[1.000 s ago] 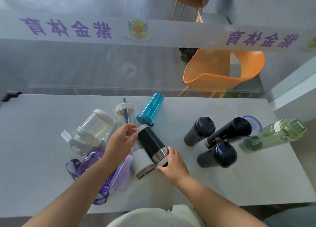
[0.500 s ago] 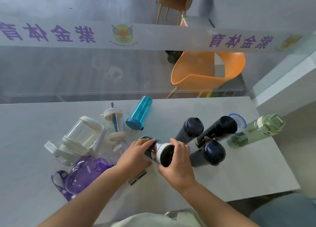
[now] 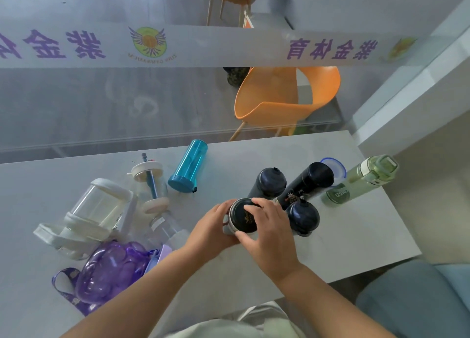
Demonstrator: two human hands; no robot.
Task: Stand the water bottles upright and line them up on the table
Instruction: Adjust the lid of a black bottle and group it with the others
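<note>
Hands meet on one black bottle with a silver band: the left hand wraps its side and the right hand grips over its dark top, holding it roughly upright on the tabletop. Just right of the right hand stand three black bottles (tightly clustered), with a green bottle beyond them. Left of the left hand lie a purple bottle, clear bottles and a teal bottle.

An orange chair stands beyond the glass partition.
</note>
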